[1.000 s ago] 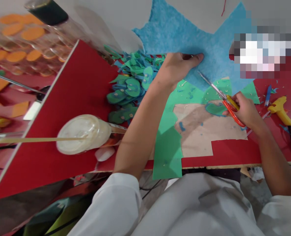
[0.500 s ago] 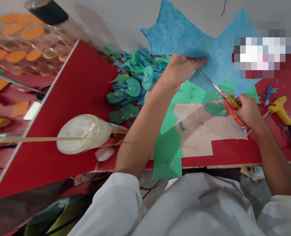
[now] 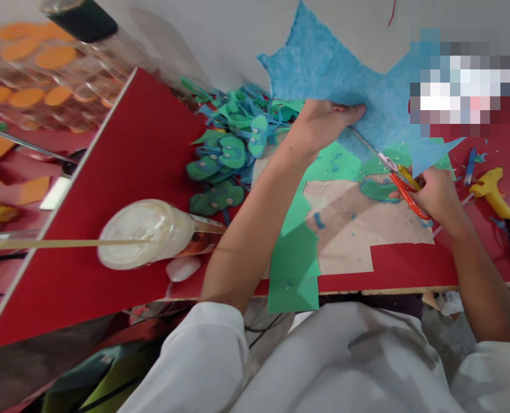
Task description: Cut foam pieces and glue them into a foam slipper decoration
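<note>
My left hand [image 3: 330, 123] pinches the lower edge of a large blue felt sheet [image 3: 323, 69], which it holds up above the table. In my right hand [image 3: 438, 192] is a pair of scissors [image 3: 390, 163] with red and yellow handles. Their blades lie along the sheet's lower edge, the tips close to my left fingers, and look nearly closed. Under the scissors, a green sole-shaped piece with a blue border [image 3: 379, 190] rests on a beige sheet [image 3: 345, 252]. Green foam sheet [image 3: 295, 275] lies beneath and beside it.
Finished-looking small green and blue slippers [image 3: 231, 152] and a heap of scraps [image 3: 241, 112] lie left of my arm. A lidded drink cup [image 3: 143, 235] stands before a red partition [image 3: 151, 126]. A yellow glue gun [image 3: 495, 195] and blue marker-like stick [image 3: 470, 166] are at right.
The blue felt has shifted slightly right and down, with my left hand moving a little the same way. The scissors and right hand stay nearly where they were.
</note>
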Available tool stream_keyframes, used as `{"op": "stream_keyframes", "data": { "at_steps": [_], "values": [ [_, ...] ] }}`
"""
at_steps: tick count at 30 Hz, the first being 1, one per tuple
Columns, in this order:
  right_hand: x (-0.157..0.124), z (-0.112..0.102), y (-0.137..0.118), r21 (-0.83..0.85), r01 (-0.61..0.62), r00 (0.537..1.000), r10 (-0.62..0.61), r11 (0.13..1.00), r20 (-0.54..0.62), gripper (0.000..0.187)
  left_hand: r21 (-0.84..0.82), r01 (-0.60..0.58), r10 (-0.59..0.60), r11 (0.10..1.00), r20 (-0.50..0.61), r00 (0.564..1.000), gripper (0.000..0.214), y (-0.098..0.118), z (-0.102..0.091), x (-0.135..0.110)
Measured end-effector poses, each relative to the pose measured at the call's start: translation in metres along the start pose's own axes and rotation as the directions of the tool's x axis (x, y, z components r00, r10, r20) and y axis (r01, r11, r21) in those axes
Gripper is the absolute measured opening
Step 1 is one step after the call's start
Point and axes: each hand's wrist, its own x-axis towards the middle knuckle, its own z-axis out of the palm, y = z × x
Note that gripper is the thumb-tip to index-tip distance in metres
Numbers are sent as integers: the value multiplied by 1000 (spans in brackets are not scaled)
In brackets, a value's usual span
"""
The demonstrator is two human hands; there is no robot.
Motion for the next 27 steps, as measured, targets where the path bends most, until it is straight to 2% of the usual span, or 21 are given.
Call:
{"op": "stream_keyframes", "data": {
  "at_steps": [5, 9, 14, 17, 20, 21, 22, 24, 25, 27],
  "values": [
    [1, -6, -6, -9, -27, 998, 27, 1000, 64, 67, 11, 2, -2, 1000, 3, 1000, 12, -9, 1, 6],
    [1, -5, -6, -44, -5, 1000, 6, 999, 9, 70, -30, -29, 29, 999, -1, 1000, 11, -9, 1, 5],
    [-2, 0, -3, 98, 50, 998, -47, 994, -34, 64, -18, 2, -4, 1000, -65, 998, 25, -8, -8, 7],
    [-4, 1, -2, 126, 61, 997, -55, 990, -47, 61, 34, 32, -26, 999, -145, 989, 37, -21, -24, 18],
    [-4, 1, -3, 115, 47, 998, -41, 992, -54, 60, 83, 63, -37, 995, -285, 958, 42, -47, -49, 35],
    [-3, 1, -3, 112, 41, 998, -35, 993, -56, 59, 130, 120, -83, 984, -259, 962, 53, -56, -58, 40],
    [-3, 0, -3, 109, 37, 998, -31, 993, -57, 59, 139, 143, -99, 980, -285, 953, 68, -64, -67, 43],
    [-3, 0, -4, 112, 27, 998, -20, 993, -63, 59, 135, 198, -159, 971, -254, 954, 93, -78, -84, 47],
    [-3, 0, -4, 121, 22, 998, -14, 992, -65, 59, 130, 222, -188, 966, -233, 954, 99, -83, -91, 48],
    [-2, -1, -3, 151, 9, 998, 2, 989, -70, 61, 143, 242, -211, 960, -203, 956, 93, -88, -101, 46]
  ]
}}
